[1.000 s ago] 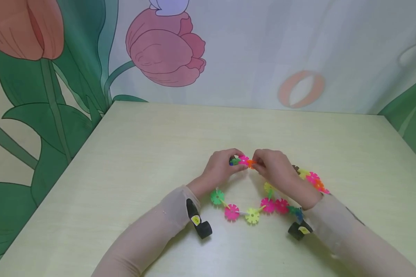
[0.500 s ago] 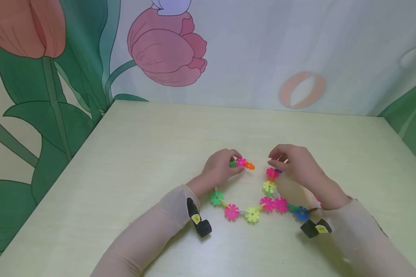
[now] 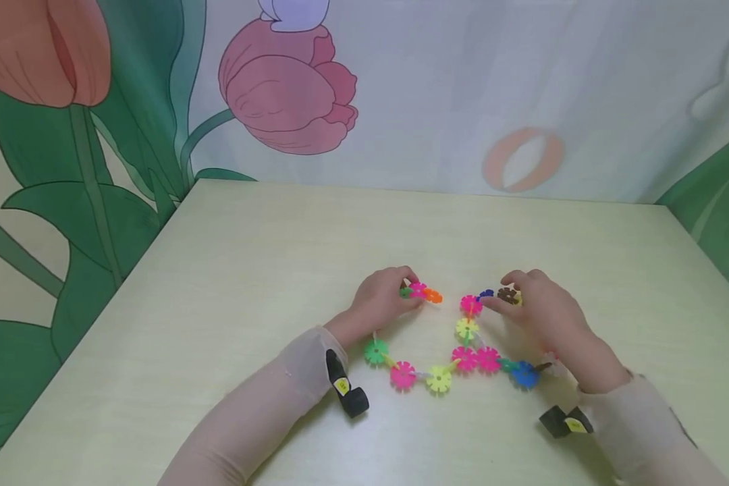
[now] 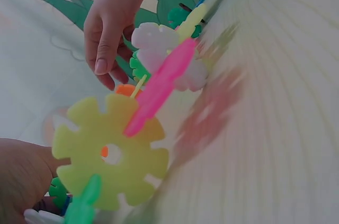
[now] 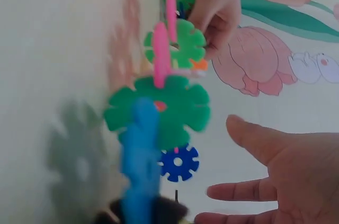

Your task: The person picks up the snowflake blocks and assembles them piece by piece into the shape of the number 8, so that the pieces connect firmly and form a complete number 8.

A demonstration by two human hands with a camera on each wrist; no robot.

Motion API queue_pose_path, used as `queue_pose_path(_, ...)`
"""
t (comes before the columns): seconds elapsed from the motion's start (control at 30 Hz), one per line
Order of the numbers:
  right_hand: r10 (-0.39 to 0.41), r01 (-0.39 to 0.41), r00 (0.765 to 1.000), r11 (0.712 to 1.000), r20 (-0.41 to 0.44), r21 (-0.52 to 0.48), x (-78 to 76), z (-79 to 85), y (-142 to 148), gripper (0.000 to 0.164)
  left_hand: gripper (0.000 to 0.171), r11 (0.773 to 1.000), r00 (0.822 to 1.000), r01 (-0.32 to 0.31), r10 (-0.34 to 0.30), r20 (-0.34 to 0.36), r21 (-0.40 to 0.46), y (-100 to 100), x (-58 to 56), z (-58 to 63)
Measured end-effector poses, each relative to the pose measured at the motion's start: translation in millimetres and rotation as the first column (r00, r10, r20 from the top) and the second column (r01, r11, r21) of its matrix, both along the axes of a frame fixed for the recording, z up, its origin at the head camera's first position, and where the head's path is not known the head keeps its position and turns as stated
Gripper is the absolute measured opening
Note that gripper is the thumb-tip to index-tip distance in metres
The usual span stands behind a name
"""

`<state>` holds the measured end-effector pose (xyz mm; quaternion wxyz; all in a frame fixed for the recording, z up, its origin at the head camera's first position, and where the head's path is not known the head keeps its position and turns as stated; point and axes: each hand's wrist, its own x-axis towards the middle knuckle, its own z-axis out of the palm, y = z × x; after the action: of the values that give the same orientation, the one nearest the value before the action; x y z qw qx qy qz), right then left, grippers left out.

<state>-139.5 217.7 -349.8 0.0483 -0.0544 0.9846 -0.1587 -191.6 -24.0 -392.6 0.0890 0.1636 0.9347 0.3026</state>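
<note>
Notched plastic snowflake discs in many colours are joined into a looping chain [image 3: 403,376] on the table. My left hand [image 3: 373,300] pinches one end of it, beside a pink disc [image 3: 418,290] and an orange disc [image 3: 434,296] that stick out to the right. Thumb and fingers apart, my right hand [image 3: 547,307] hovers by a brown disc [image 3: 507,295] and a dark blue disc [image 3: 487,294]. In the right wrist view, the right hand [image 5: 280,171] has straight fingers and holds nothing; a dark blue disc [image 5: 178,162] hangs nearby. The right forearm hides part of the chain.
A pale wooden table [image 3: 279,236] bears the chain. Behind it hangs a light cloth or wall [image 3: 425,101] printed with flowers and leaves. Black wrist cameras sit on the left sleeve [image 3: 347,385] and right sleeve [image 3: 565,422].
My right hand has let go of the orange disc and moved right, to the brown and dark blue discs. The left hand keeps its grip in about the same spot.
</note>
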Motion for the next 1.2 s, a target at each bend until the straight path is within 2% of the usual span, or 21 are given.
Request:
queue_pose_path(0.07, -0.004, 0.004, 1.000, 1.000, 0.017, 0.026, 4.7, -3.2, -6, 0.066, 0.032, 1.000, 1.000, 0.001, -0.001, 0.002, 0.002, 0, 0.2, -0.2)
queue_pose_path(0.23, 0.029, -0.033, 0.998, 0.994, 0.047, 0.102, 9.8, -10.5, -16, 0.070, 0.033, 1.000, 1.000, 0.008, -0.008, 0.005, -0.011, 1, -0.1, -1.4)
queue_pose_path(0.37, -0.007, 0.002, 0.999, 0.997, 0.054, 0.082, 8.8, -15.4, -21, 0.084, 0.035, 1.000, 1.000, 0.001, -0.001, 0.010, -0.019, 2, -0.1, -2.3)
queue_pose_path(0.47, 0.001, -0.004, 0.999, 0.997, 0.044, 0.082, 7.7, -17.3, -25, 0.089, 0.037, 1.000, 1.000, -0.001, 0.002, 0.009, -0.032, 2, 0.7, -1.3)
queue_pose_path(0.63, 0.049, -0.048, 0.999, 0.994, -0.008, 0.096, 3.8, -17.9, -30, 0.085, 0.046, 0.996, 1.000, 0.016, -0.016, -0.001, -0.086, 1, 2.4, 2.8)
queue_pose_path(0.9, 0.152, -0.147, 0.987, 0.986, -0.054, 0.083, -8.4, -19.9, -35, 0.074, 0.049, 0.982, 0.995, 0.098, -0.100, -0.002, -0.164, 3, 7.3, 7.1)
queue_pose_path(1.07, 0.241, -0.237, 0.968, 0.970, -0.066, 0.064, -15.9, -21.6, -38, 0.068, 0.044, 0.975, 0.992, 0.125, -0.125, 0.012, -0.184, 3, 15.4, 10.0)
queue_pose_path(1.2, 0.310, -0.307, 0.948, 0.951, -0.077, 0.043, -19.8, -21.6, -39, 0.065, 0.037, 0.969, 0.990, 0.136, -0.142, -0.016, -0.205, 3, 23.2, 10.3)
